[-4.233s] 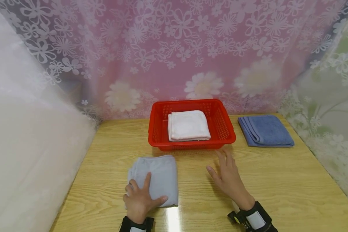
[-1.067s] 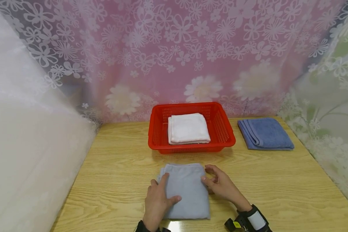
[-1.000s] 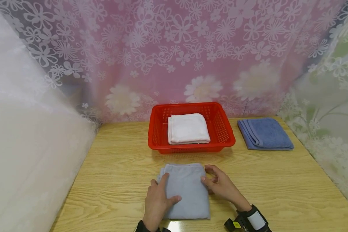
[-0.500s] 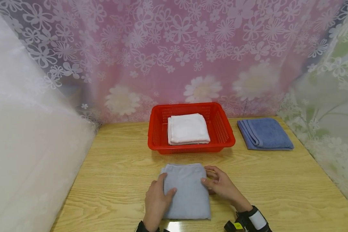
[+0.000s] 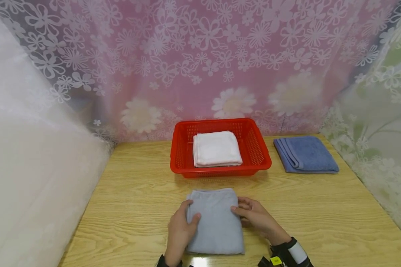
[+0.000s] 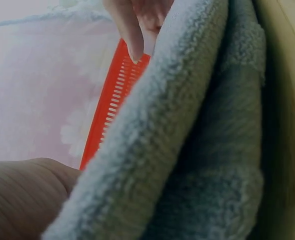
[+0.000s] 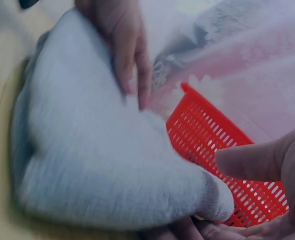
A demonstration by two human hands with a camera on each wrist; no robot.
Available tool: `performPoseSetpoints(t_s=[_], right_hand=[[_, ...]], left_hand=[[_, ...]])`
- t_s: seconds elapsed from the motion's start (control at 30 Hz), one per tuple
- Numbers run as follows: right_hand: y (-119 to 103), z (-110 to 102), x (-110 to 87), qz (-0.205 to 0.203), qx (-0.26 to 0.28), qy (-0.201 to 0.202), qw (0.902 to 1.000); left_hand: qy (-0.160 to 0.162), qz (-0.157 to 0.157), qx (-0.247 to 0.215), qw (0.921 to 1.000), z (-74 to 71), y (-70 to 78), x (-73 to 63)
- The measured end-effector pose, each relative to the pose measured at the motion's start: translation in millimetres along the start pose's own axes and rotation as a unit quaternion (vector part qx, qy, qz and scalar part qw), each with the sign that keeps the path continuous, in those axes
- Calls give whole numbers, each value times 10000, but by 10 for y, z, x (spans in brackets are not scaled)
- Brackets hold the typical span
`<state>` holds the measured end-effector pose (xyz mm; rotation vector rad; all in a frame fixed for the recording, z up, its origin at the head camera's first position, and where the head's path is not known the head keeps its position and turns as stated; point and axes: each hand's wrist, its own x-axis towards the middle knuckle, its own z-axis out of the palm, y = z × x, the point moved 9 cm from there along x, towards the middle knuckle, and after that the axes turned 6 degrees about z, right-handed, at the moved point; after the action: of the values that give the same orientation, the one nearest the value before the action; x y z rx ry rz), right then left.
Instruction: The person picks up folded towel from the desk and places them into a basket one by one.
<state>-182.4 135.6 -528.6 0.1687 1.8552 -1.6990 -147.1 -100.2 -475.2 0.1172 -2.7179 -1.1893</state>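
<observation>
A folded grey towel [image 5: 215, 224] lies at the front middle of the table, between my two hands. My left hand [image 5: 181, 228] grips its left edge, thumb on top and fingertips at the far left corner. At the opposite edge my right hand [image 5: 258, 219] holds the towel, its thumb over the top and the other fingers along and under the side. In the left wrist view the towel's thick folded layers [image 6: 152, 120] fill the middle. The right wrist view shows the towel's broad top [image 7: 97, 150], with right fingers partly hidden beneath its corner.
Behind the grey towel stands a red plastic basket [image 5: 220, 172] with a folded white towel [image 5: 217, 148] inside. A folded blue towel [image 5: 309, 154] lies to the basket's right on the wooden table [image 5: 127, 207]. Floral curtains [image 5: 200, 66] hang at the back and sides.
Since the earliest frame the grey towel has shifted right with my left hand, and my right hand has come to its right edge. Lately my left thumb has drawn back toward the left edge.
</observation>
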Motion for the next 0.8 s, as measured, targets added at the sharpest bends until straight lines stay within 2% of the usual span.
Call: performPoseSetpoints(t_s=[0.17, 0.5, 0.8], right_hand=[[-32, 61, -5, 39, 304, -435, 9986], [-33, 84, -18, 20, 474, -677, 9966], [-31, 102, -17, -13, 646, -782, 9948]], left_hand=[[-245, 0, -355, 9991, 50, 2, 9], [-907, -102, -846, 9922, 193, 4, -3], [-972, -70, -898, 9912, 240, 14, -16]])
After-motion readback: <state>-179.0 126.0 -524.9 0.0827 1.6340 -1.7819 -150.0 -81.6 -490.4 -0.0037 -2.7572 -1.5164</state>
